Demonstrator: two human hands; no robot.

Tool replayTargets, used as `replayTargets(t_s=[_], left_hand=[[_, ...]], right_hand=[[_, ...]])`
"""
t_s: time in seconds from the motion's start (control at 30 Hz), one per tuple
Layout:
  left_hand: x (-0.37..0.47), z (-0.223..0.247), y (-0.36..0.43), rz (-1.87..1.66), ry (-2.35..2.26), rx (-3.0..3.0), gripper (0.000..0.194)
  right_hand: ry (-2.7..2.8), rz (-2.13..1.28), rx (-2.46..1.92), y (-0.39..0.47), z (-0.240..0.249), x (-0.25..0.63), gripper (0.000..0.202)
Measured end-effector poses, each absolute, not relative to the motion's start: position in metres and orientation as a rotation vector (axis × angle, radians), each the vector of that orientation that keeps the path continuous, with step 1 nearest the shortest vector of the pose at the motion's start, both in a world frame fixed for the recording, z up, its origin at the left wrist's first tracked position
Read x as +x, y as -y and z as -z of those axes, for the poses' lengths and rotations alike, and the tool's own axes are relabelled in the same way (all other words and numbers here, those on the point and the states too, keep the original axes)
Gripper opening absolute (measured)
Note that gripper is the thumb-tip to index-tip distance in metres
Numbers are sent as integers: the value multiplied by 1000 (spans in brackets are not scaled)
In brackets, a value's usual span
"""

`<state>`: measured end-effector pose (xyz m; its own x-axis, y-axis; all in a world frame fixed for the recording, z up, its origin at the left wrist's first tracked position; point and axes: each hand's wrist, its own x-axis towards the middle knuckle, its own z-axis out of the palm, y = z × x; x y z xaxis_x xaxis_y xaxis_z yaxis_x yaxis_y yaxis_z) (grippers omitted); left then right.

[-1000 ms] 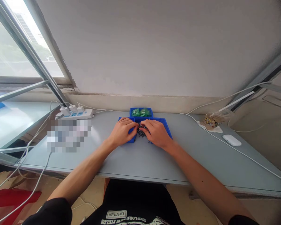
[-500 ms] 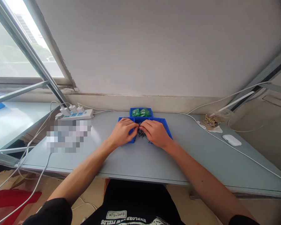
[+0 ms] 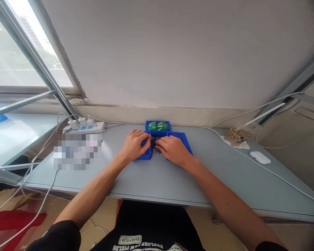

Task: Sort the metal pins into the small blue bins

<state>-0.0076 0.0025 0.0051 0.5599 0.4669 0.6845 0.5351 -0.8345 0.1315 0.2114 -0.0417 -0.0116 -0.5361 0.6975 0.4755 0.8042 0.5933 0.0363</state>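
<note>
A heap of small dark metal pieces, like screws [image 3: 155,143], lies in the middle among blue bins. My left hand [image 3: 135,144] is over the left blue bin [image 3: 146,155], index finger and thumb drawn together at the heap's left edge. Whatever is in that pinch is too small to make out. From the other side my right hand [image 3: 172,148] reaches into the heap's right edge with bent, closed fingers; its fingertips touch the pieces, and what they hold is unclear. It partly covers the right blue bin [image 3: 185,141]. Behind, another blue bin [image 3: 169,126] holds green packets [image 3: 161,125].
A white power strip [image 3: 90,128] with several plugs stands at the back left, near a blurred patch. On the right are a clear plastic container [image 3: 237,136], a white case [image 3: 260,157] and a long white cable [image 3: 279,175]. The grey table's [image 3: 157,181] front edge is near my body.
My hands have moved apart from where their fingertips met above the heap. The left went slightly left, the right lowered slightly, and more of the dark pieces shows between them.
</note>
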Motion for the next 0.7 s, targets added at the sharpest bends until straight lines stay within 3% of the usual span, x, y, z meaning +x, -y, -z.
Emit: replayTargets(t_s=[0.23,0.4,0.7], left_hand=[[-25,8,-29,970,1169,-2543,20],[-24,5,-27,1107,1263,-2454,14],[-11,-4,-9,1183,1071,-2617,16]], right_hand=[[2622,400,-1282,46,18,205,7],[2668,414,-1312,47,20,202,13],[2770,430,-1334,50,18,199,17]])
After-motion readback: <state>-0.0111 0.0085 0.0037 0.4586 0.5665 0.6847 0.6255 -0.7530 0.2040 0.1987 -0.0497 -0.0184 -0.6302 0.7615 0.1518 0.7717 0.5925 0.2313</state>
